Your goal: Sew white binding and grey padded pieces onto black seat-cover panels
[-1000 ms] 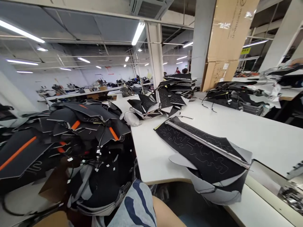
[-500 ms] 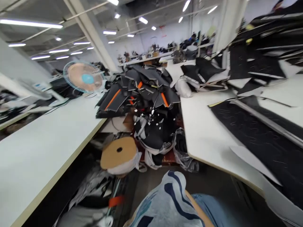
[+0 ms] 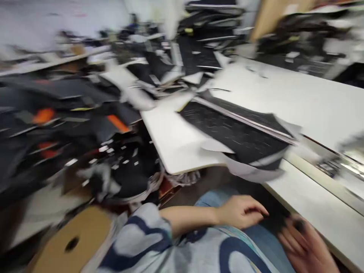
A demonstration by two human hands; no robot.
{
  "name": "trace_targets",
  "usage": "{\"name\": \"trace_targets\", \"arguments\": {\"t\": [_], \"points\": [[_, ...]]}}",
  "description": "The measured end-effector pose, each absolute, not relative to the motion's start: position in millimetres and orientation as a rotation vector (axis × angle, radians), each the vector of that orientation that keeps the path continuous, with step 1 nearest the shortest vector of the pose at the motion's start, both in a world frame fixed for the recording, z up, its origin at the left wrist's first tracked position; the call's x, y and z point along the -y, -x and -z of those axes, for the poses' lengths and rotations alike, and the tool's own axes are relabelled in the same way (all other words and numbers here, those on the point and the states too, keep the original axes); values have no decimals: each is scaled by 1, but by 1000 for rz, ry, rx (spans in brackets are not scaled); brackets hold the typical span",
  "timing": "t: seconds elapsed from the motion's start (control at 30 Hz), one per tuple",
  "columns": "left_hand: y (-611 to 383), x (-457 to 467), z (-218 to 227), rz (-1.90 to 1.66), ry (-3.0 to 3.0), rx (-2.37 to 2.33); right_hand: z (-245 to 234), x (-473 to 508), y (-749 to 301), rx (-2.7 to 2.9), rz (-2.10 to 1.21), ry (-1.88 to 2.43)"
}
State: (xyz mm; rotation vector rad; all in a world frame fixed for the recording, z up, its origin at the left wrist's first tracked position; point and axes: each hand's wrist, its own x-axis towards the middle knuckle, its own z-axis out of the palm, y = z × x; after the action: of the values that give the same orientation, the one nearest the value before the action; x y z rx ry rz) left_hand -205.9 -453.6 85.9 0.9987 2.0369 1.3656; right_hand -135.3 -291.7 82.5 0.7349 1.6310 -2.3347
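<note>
The whole view is smeared by motion. My left hand rests on my lap below the table edge, its fingers curled together at the edge of a small dark piece. My right hand is at the bottom right, touching the same dark piece from the other side, its fingers blurred. Just above the hands, a stack of black stitched fabric panels with grey backing hangs over the front edge of the white table.
A heap of black pieces with orange stripes fills the left side. A roll with a brown cardboard end lies at the lower left. More dark panels are stacked at the back of the table. Metal machine parts show at the right.
The view has swung back right and down from the fan and the left table. Both my hands have come into sight over my lap.
</note>
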Motion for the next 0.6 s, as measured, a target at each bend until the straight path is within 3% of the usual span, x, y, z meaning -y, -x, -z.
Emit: {"name": "trace_targets", "arguments": {"t": [0.13, 0.27, 0.6], "points": [[235, 424, -92, -1465, -1459, -1933, -93, 285, 115, -1064, 2763, -892], [242, 401, -92, -1330, -1658, -1868, -91, 286, 117, -751, 2907, -854], [239, 391, -80, -1322, -1660, -2071, -66, 288, 110, -941, 2826, -807]]}}
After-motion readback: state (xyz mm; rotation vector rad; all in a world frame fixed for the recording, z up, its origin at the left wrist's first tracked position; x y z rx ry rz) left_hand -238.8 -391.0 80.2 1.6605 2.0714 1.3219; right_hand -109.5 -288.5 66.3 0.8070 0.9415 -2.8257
